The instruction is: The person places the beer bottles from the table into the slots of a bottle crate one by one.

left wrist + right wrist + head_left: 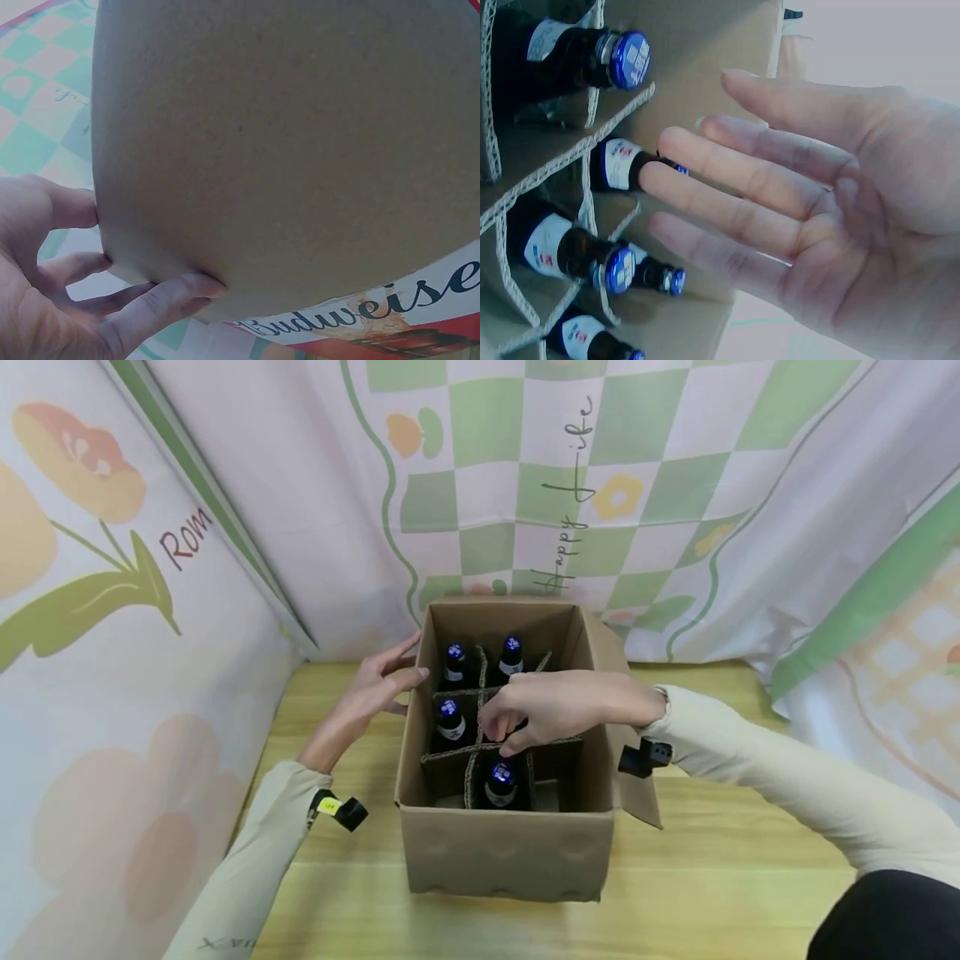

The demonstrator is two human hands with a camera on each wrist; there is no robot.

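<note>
A brown cardboard box [510, 852] stands open on top, split by corrugated cardboard dividers [450, 756]. Dark bottles with blue caps stand in its compartments: one at the back left [454, 664], another at the back [512, 656], one at middle left [450, 724] and one at the front [501, 781]. My right hand [551, 703] hovers over the central compartment, fingers loosely bent and holding nothing; it hides part of that compartment. In the right wrist view, a bottle [621, 163] lies partly behind its fingertips. My left hand [372, 687] touches the box's left outer wall with its fingertips.
A box flap [637, 789] hangs outward on the right. Beneath is a light wooden table [712, 868], with patterned curtains [487, 468] behind and to the sides. "Budweise" lettering on a printed panel [360, 307] shows in the left wrist view.
</note>
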